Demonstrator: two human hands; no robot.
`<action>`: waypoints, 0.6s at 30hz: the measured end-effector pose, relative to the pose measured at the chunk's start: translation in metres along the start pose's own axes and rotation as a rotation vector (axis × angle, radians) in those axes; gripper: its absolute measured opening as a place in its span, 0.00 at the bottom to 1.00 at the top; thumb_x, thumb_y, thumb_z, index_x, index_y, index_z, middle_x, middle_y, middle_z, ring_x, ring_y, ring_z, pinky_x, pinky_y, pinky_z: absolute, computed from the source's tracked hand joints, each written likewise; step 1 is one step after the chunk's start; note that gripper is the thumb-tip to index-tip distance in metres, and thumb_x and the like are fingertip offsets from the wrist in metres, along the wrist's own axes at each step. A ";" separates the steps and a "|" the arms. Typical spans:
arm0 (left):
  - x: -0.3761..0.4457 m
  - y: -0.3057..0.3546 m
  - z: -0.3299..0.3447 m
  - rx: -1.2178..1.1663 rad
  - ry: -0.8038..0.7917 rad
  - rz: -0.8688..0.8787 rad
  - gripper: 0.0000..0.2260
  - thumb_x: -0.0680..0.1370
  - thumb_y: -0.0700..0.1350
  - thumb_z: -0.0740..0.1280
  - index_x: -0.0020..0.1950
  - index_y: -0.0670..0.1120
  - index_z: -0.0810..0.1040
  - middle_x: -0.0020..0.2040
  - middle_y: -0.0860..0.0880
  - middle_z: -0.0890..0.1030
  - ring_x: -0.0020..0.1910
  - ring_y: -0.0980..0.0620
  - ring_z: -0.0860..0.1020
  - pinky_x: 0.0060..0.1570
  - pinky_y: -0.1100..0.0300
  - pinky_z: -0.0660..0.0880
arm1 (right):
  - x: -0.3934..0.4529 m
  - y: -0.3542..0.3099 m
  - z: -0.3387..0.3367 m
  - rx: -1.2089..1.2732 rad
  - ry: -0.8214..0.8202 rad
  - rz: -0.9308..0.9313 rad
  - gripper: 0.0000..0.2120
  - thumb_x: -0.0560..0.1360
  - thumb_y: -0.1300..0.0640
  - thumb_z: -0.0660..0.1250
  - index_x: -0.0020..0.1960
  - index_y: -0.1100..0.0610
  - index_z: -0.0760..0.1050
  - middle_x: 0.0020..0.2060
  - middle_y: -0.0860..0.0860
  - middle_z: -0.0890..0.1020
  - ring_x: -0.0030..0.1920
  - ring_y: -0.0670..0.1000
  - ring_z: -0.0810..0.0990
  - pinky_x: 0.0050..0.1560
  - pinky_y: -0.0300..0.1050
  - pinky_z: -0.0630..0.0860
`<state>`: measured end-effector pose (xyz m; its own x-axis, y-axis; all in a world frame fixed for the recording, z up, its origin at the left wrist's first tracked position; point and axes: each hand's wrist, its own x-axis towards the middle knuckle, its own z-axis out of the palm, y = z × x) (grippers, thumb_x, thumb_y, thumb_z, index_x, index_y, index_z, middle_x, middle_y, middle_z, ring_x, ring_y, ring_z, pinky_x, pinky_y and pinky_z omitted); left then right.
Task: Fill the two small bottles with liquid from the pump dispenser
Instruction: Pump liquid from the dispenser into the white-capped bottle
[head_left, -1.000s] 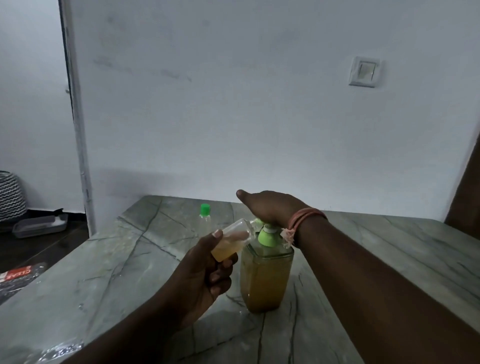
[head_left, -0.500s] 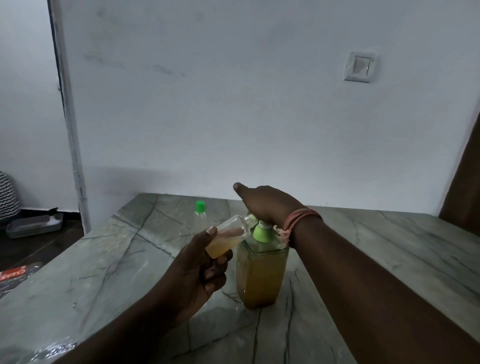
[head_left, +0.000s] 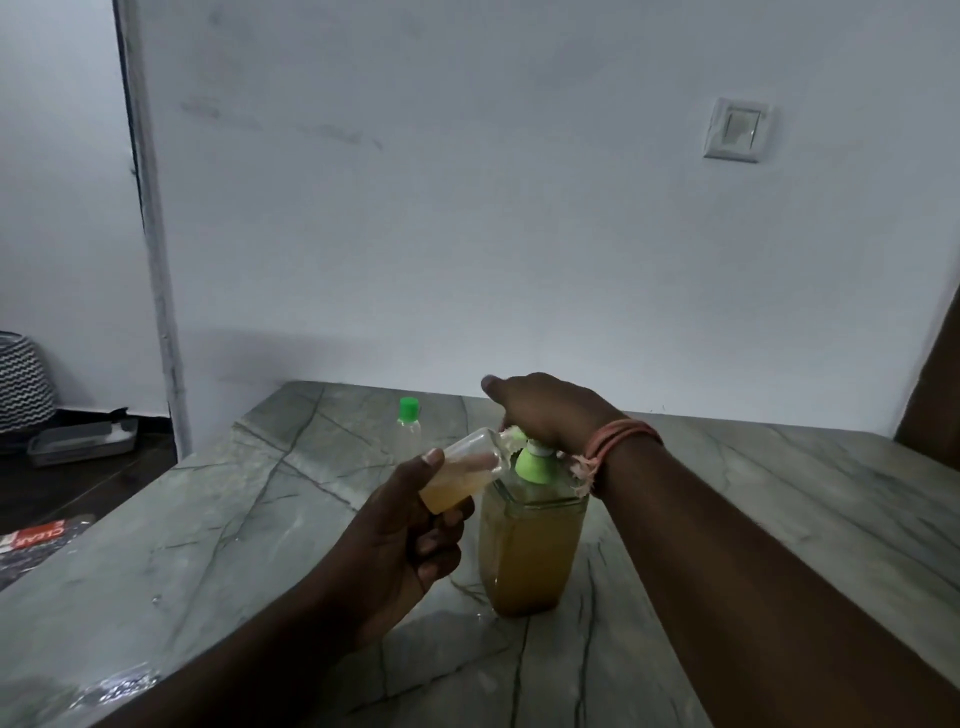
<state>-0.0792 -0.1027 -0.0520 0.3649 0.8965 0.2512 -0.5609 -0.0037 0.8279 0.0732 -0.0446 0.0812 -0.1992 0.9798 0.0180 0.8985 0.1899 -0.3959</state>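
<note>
A clear pump dispenser (head_left: 527, 556) with amber liquid and a green pump collar stands on the marble table (head_left: 218, 519). My right hand (head_left: 545, 408) lies palm-down on the pump head, hiding it. My left hand (head_left: 405, 535) holds a small clear bottle (head_left: 462, 475), tilted with its mouth at the pump's spout; amber liquid fills its lower part. A second small bottle (head_left: 408, 423) with a green cap stands upright farther back on the table.
A white wall with a light switch (head_left: 735, 130) rises right behind the table. On the floor at left sit a grey tray (head_left: 83, 441) and a zigzag-patterned basket (head_left: 21, 384). A crinkled clear wrapper (head_left: 111, 686) lies at the table's near left edge.
Both hands stay at the dispenser with the bottle held at the spout. The right hand has risen slightly, and more of the pump stem shows above the green collar.
</note>
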 end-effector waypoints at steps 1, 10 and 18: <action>0.000 -0.001 0.000 -0.026 0.015 -0.004 0.29 0.74 0.57 0.73 0.69 0.42 0.77 0.38 0.47 0.74 0.28 0.57 0.66 0.24 0.64 0.70 | 0.002 0.001 0.002 0.038 -0.018 0.024 0.18 0.84 0.55 0.50 0.64 0.62 0.73 0.64 0.59 0.75 0.60 0.58 0.74 0.49 0.45 0.65; -0.001 0.000 0.005 -0.010 0.027 0.009 0.25 0.74 0.57 0.72 0.65 0.43 0.82 0.37 0.47 0.73 0.27 0.57 0.65 0.24 0.65 0.68 | -0.003 -0.006 -0.007 -0.094 -0.046 -0.008 0.21 0.83 0.49 0.51 0.66 0.60 0.72 0.66 0.58 0.74 0.63 0.56 0.73 0.51 0.45 0.65; -0.001 -0.001 0.005 -0.060 0.064 0.006 0.29 0.74 0.56 0.72 0.69 0.40 0.76 0.37 0.46 0.73 0.27 0.57 0.66 0.23 0.64 0.69 | 0.000 -0.001 0.001 0.038 -0.066 0.017 0.18 0.83 0.60 0.50 0.67 0.67 0.70 0.65 0.63 0.73 0.65 0.61 0.72 0.58 0.47 0.69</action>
<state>-0.0754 -0.1056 -0.0508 0.3148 0.9229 0.2218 -0.6066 0.0159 0.7948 0.0719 -0.0452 0.0802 -0.2107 0.9763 -0.0485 0.8867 0.1700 -0.4299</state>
